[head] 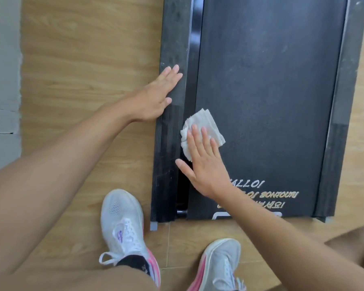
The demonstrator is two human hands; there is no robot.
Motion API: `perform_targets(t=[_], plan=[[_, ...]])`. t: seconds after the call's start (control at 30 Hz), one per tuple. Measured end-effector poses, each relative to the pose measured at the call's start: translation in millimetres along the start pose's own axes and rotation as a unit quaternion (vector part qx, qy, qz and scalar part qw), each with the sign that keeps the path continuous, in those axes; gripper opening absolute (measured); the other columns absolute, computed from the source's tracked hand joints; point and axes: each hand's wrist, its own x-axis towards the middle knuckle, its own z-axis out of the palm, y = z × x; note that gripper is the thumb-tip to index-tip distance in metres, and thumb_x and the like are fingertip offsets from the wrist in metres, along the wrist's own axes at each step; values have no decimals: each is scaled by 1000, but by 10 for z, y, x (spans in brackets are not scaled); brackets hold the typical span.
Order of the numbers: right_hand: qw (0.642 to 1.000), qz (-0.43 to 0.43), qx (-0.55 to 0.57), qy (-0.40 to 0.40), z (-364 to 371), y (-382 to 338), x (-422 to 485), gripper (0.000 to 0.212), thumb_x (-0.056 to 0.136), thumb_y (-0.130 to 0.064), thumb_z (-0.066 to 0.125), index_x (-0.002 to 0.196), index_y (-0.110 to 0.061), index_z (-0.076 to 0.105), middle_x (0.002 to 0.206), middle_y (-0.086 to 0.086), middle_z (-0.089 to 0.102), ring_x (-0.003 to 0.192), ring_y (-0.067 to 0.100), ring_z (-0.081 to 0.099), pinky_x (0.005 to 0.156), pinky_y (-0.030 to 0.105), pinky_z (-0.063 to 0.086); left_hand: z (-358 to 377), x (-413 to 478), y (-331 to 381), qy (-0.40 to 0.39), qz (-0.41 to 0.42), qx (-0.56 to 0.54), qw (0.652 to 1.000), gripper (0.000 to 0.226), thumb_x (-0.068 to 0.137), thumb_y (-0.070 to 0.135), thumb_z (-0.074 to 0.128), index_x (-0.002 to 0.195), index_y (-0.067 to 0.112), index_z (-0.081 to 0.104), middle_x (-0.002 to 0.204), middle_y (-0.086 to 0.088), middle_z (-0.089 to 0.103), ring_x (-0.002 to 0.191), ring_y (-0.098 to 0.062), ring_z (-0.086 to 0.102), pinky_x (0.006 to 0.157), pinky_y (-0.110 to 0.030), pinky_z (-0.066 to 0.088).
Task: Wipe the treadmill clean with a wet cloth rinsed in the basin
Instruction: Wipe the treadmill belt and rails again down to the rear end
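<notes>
A black treadmill (271,91) lies flat on the wooden floor, its belt running away from me, with pale lettering near its close end. A folded white cloth (206,122) sits on the belt's left edge beside the left side rail (172,49). My right hand (202,162) presses flat on the cloth with straight fingers, covering its lower part. My left hand (158,95) rests flat with straight fingers on the outer edge of the left rail, holding nothing. The basin is out of view.
My two white sneakers (124,223) stand on the wood-look floor (82,59) just before the treadmill's near end. A grey wall or slab (2,70) runs along the far left. The right rail (343,80) borders more floor.
</notes>
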Motion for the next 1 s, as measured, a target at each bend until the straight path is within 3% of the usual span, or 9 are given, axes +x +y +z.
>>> perform_targets(t=[0.13, 0.23, 0.4, 0.5, 0.6, 0.73, 0.83, 0.9, 1.0], plan=[[995, -38, -32, -90, 568, -278, -1139, 88, 107, -70, 22, 169, -10, 2, 176, 5, -15, 162, 30, -16, 130, 53, 7, 57, 15, 4, 10, 10, 10, 1000, 71, 108, 4, 42, 167, 13, 3, 174, 2, -13, 159, -13, -14, 129, -30, -2], [990, -70, -68, -100, 692, -262, -1350, 88, 107, -72, 22, 168, -9, 15, 177, 7, -6, 164, 30, -5, 129, 53, 16, 99, 24, -20, 37, 21, 20, 999, 72, 107, 4, 44, 166, 11, 3, 174, -2, -9, 160, -18, -11, 130, -36, 0], [999, -51, 4, -12, 392, -141, -793, 66, 112, -48, 34, 169, -16, 19, 178, 4, 3, 164, 26, 0, 127, 53, 24, 319, -245, -24, 112, 6, 56, 992, 72, 105, 4, 43, 166, 14, 7, 175, 1, 1, 161, -17, -2, 131, -47, 9], [993, -10, 59, 105, -4, -16, -176, 53, 102, -15, 52, 154, -20, 48, 173, 12, 21, 161, 35, 14, 111, 48, 39, 431, -512, 13, 100, -2, -24, 995, 71, 105, 1, 40, 167, 17, 8, 175, 4, 1, 161, -12, -4, 131, -40, 5], [983, 22, 94, 153, -307, 132, 315, 34, 94, -15, 66, 127, -24, 64, 151, 2, 42, 140, 30, 36, 99, 46, 50, 389, -713, 19, 109, -74, -168, 977, 65, 110, 9, 38, 166, 31, 15, 173, 11, 5, 157, 2, 0, 127, -22, 5], [967, 42, 173, 183, -581, 123, 631, 19, 97, -12, 59, 115, -19, 62, 117, -6, 55, 111, 21, 48, 79, 46, 55, 259, -762, -25, 133, -79, -214, 964, 60, 111, 12, 37, 166, 28, 21, 172, 11, 18, 156, 4, 5, 131, -31, 8], [958, -3, 207, 200, -735, -98, 749, 22, 99, -9, 56, 117, -19, 63, 117, -10, 55, 112, 16, 51, 80, 35, 50, 203, -773, -73, 155, -89, -222, 958, 58, 111, 13, 38, 165, 25, 22, 172, 8, 21, 157, 3, 6, 131, -30, 8], [968, -43, 165, 182, -669, -313, 770, 25, 98, -8, 60, 119, -19, 65, 123, -7, 55, 116, 18, 47, 72, 41, 55, 189, -777, -127, 173, -102, -242, 949, 56, 111, 12, 39, 164, 22, 26, 169, 9, 28, 157, 2, 9, 131, -31, 10], [973, -13, 152, 170, -336, -447, 650, 26, 96, -3, 63, 118, -17, 67, 123, -1, 56, 113, 24, 46, 60, 47, 56, 181, -768, -208, 200, -131, -267, 934, 54, 109, 15, 42, 162, 21, 33, 165, 8, 37, 157, -3, 18, 131, -38, 17]])
